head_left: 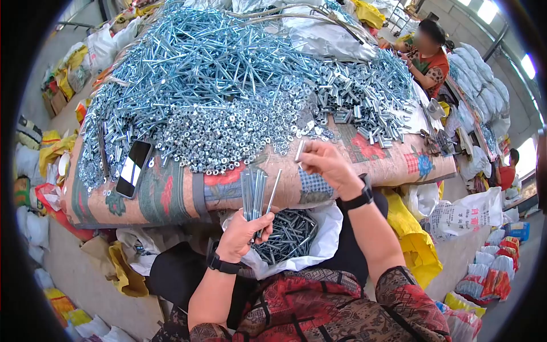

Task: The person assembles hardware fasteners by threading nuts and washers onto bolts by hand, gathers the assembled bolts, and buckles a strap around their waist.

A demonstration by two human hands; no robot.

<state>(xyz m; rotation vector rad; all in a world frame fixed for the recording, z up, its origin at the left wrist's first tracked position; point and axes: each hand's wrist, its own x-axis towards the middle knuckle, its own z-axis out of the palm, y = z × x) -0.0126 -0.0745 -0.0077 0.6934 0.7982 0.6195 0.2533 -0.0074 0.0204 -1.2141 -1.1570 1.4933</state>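
Observation:
My left hand (245, 232) is closed around a bundle of long metal bolts (254, 191), which stand upright, one leaning apart to the right. Raised at the table's near edge, my right hand (330, 165) pinches a short metal sleeve (299, 151) between thumb and fingertips. Below both hands, a white sack (331, 231) between my legs holds many metal bolts (292, 232). In front of me lies a heap of small nuts (213, 137), with a pile of metal sleeves (356, 94) to its right. Long bolts (194, 54) are heaped behind the nuts.
A patterned cloth (162, 196) covers the table. A phone (134, 169) lies at its left front. Another person (433, 68) sits at the far right. Yellow bags (413, 242) and a printed white sack (464, 216) lie on the floor at right.

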